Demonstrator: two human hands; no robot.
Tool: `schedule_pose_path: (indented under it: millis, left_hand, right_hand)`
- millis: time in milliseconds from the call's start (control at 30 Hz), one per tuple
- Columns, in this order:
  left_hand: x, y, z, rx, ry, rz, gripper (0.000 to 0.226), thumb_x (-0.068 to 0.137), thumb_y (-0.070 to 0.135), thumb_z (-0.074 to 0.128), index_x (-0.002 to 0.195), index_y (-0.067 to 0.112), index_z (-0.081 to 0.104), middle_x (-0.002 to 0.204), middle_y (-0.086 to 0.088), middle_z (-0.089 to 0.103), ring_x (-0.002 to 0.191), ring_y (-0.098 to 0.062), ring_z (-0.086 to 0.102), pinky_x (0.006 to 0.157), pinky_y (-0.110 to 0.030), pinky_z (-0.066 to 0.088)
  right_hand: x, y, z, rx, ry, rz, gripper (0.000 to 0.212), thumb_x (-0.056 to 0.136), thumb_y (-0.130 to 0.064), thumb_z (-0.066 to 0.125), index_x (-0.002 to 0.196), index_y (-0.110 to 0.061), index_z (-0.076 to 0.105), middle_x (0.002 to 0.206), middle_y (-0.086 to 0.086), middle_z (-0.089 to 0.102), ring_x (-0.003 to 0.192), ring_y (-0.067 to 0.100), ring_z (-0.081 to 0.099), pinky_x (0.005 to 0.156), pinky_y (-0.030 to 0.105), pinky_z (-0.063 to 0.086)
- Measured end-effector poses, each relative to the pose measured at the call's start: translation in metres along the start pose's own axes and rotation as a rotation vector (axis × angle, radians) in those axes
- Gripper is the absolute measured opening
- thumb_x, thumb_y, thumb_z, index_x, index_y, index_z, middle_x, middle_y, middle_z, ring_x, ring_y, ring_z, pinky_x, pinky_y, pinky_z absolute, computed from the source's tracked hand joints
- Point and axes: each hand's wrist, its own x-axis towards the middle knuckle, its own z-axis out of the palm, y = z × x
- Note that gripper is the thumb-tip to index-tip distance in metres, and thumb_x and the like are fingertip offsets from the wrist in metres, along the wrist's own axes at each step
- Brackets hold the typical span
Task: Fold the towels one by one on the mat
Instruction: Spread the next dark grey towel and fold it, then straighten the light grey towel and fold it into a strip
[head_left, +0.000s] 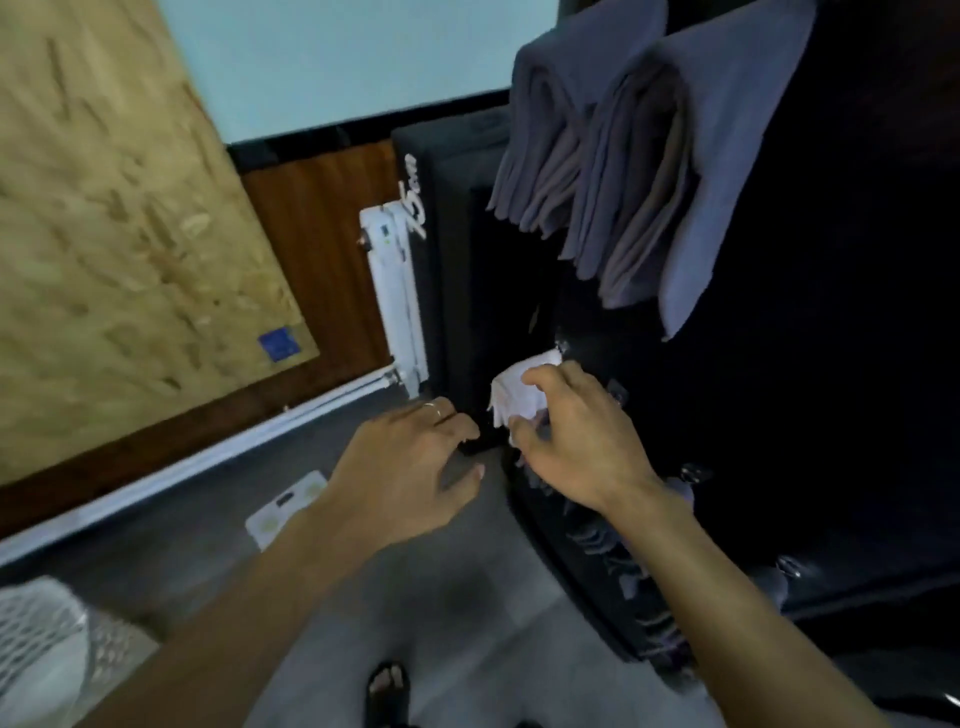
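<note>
Two grey folded stacks (618, 171) take up the upper right, lying on the dark mat (779, 415), which fills most of the right half of the view. Their layered edges face the lower left, and their long axis runs from the far end of the mat down toward the person. Left of the mat come a chipboard panel (104, 234), a brown wood wall strip (322, 234), a white radiator (397, 291) and a grey floor (467, 597), with a white mesh basket (36, 649) at the lower left corner.

Smaller and nearer, a white towel (524, 389) sits at the near left edge of the mat, well apart from the grey stacks and below them in the view. The right hand (576, 441) is on it: thumb and curled fingers pinch the bunched cloth, though blur hides exactly how much is gathered. The left hand (410, 457) hovers just beside it, to its left, fingers loosely spread and holding nothing, a ring on one finger.

I judge the white towel to be the piece in hand now. It lies directly under the right fingers and to the right of the left ones, so the left hand has only a short reach across to take an edge and spread it flat on the mat.
</note>
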Motion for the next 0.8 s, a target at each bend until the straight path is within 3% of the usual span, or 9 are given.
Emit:
schedule_pose_path:
  millis: [100,233,400,633,800]
  left_hand:
    - [-0.035,0.030,0.016,0.038,-0.032,-0.158,0.037,0.077,0.049,0.044,0.094,0.027,0.069,0.089,0.007,0.066,0.077,-0.018,0.068,0.056,-0.030,0.052]
    - [-0.087,0.078,0.026,0.101,-0.103,-0.372,0.040,0.074,0.050,0.050,0.097,0.026,0.071,0.092,0.006,0.069,0.077,-0.018,0.069,0.059,-0.029,0.054]
    - [-0.154,0.140,0.037,0.104,-0.110,-0.562,0.044,0.074,0.051,0.043,0.095,0.024,0.070,0.084,0.003,0.069,0.071,-0.022,0.068,0.055,-0.028,0.051]
    - [-0.263,0.253,0.059,0.078,-0.105,-0.749,0.042,0.077,0.051,0.045,0.098,0.021,0.067,0.090,0.001,0.066,0.079,-0.023,0.066,0.061,-0.030,0.049]
    - [-0.335,0.359,0.080,0.059,-0.077,-0.858,0.041,0.075,0.051,0.043,0.092,0.021,0.066,0.083,0.001,0.065,0.072,-0.025,0.066,0.053,-0.030,0.051]
  right_hand:
    - [-0.012,0.014,0.010,0.019,-0.114,-0.105,0.042,0.093,-0.038,0.054,0.131,-0.020,0.048,0.122,0.001,0.049,0.113,0.020,0.047,0.082,0.033,0.037]
    - [-0.041,0.021,0.020,0.067,-0.266,-0.234,0.043,0.093,-0.037,0.055,0.132,-0.019,0.047,0.125,0.004,0.049,0.115,0.025,0.049,0.089,0.043,0.047]
    - [-0.096,0.016,0.030,0.057,-0.352,-0.403,0.043,0.093,-0.038,0.056,0.131,-0.020,0.048,0.125,0.003,0.050,0.115,0.023,0.051,0.090,0.041,0.048]
    - [-0.214,0.021,0.032,-0.042,-0.483,-0.583,0.045,0.092,-0.042,0.054,0.131,-0.022,0.047,0.126,0.002,0.051,0.117,0.023,0.051,0.091,0.040,0.048]
    - [-0.315,0.034,0.025,-0.094,-0.599,-0.683,0.045,0.092,-0.042,0.054,0.131,-0.021,0.048,0.125,0.002,0.051,0.115,0.023,0.052,0.091,0.039,0.047]
